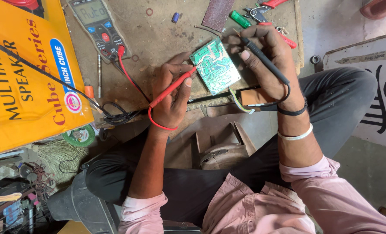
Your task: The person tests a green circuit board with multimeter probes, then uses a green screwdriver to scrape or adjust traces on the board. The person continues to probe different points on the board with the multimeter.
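A green circuit board [215,65] stands tilted on the worn workbench [158,39], solder side toward me. My left hand [172,93] grips a red test probe [172,87] whose tip touches the board's left edge. My right hand [266,60] holds a black test probe [264,60] with its tip near the board's top right corner, and its fingers steady the board. Red and black leads run back to a grey multimeter [98,26] lying at the upper left of the bench.
A large yellow cardboard box [24,73] fills the left side. Red-handled pliers [266,8], a green cylinder [240,19] and a sandpaper strip [217,13] lie at the bench's far edge. A screwdriver [99,73] rests near the meter. Tangled wires and clutter sit at lower left.
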